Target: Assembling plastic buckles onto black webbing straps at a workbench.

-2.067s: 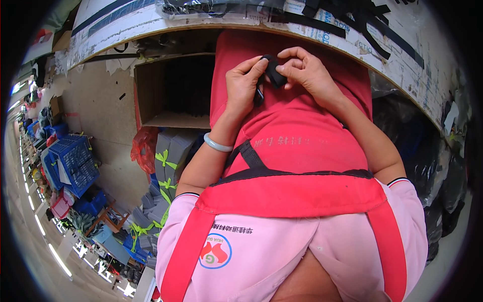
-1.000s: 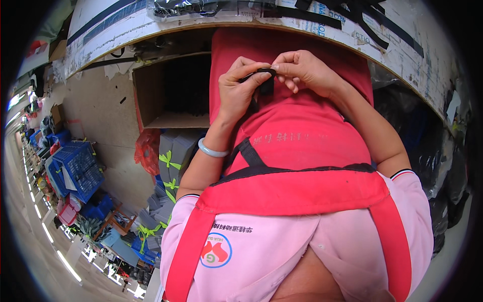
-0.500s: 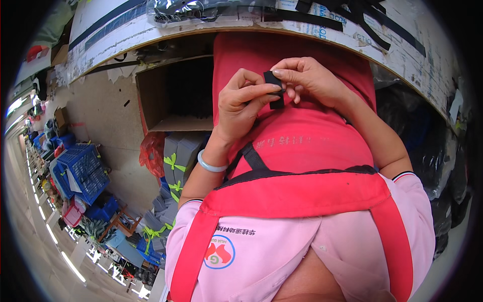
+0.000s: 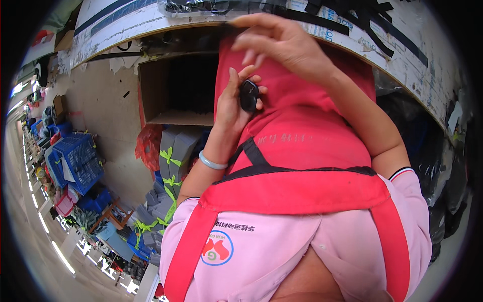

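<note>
A small black plastic piece [image 4: 248,95] — glossy, rounded, long axis near upright — was pinched in the left hand [image 4: 235,103] against the red apron [image 4: 302,131]. The right hand [image 4: 282,43] was raised above, fingers loosely spread, nothing held. Behind — an open brown cardboard box [image 4: 173,90] was seen under the tabletop.

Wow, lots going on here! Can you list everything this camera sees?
black part: one, small and dark, in the left hand
cardboard box: one, brown, open, under the worktop
worktop: one, whitish with black tape strips, along the top
crates: several, blue, stacked at far left
bundles: several, grey with green straps, below the box
bag: one, red, beside the box
apron: one, red with black trim, over a pink shirt
bracelet: one, pale, left wrist
left hand: holds the part
right hand: raised, fingers spread, holds nothing
</note>
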`<state>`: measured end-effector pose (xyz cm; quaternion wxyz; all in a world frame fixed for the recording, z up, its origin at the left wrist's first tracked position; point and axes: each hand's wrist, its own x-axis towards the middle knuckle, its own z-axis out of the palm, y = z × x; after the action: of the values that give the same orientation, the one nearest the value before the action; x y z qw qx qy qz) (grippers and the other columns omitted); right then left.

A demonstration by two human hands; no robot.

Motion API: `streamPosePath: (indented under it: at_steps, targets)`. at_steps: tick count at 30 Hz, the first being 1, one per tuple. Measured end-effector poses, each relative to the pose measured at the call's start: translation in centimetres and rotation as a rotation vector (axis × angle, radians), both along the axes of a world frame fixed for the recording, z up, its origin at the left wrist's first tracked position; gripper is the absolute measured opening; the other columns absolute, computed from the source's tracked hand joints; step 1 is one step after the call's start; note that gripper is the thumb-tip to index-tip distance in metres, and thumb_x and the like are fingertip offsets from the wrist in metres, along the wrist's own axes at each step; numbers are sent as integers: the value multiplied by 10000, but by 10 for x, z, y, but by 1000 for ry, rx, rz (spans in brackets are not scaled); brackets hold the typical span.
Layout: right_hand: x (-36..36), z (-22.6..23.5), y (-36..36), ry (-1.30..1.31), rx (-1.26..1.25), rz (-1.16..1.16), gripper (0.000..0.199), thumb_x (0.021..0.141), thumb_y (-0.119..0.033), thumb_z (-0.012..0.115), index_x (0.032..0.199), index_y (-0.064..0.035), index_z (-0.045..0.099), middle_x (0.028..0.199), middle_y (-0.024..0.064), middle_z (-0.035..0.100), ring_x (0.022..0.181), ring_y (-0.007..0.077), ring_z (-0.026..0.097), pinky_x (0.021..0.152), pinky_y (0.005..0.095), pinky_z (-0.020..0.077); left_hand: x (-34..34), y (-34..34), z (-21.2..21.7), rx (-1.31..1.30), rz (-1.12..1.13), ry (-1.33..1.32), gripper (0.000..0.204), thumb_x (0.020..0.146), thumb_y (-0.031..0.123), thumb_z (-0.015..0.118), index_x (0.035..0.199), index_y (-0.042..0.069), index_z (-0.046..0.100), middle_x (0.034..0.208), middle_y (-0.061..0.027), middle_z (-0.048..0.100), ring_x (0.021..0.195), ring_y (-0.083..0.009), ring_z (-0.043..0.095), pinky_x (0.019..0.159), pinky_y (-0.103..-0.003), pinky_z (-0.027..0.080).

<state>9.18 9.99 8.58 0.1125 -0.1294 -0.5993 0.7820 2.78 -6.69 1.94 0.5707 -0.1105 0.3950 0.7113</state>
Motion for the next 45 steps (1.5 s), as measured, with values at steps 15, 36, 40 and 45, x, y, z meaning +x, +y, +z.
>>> streamPosePath:
  at_steps: [15,36,40,45]
  targets:
    - [40,-56,-9,-490,-58,169,222,921,-243,624,962,-25,641,710,1,593,562,50,526,498,184,435,5,27,-4,51,-35,544,375,995,217,507,1344,82,493,1116,-101,649,495,-32,488,381,-169,364]
    - [77,-28,26,-86,370,381,98,899,-81,578,938,-5,625,912,40,567,879,117,547,803,248,440,-7,34,10,135,-865,128,189,927,175,613,856,2,634,684,-41,614,502,-69,527,421,-176,380]
    - [68,-25,23,-246,260,70,137,946,-108,519,986,-7,604,821,0,600,739,72,570,674,225,466,3,42,8,137,-738,165,208,942,218,593,875,24,626,731,-28,622,510,-57,519,427,-162,368]
    - [89,-122,11,-408,-359,316,205,971,-229,519,1005,-37,584,793,10,619,707,75,583,693,192,449,6,46,-5,77,-838,325,263,964,250,559,943,0,640,757,-32,625,551,-61,528,438,-165,375]
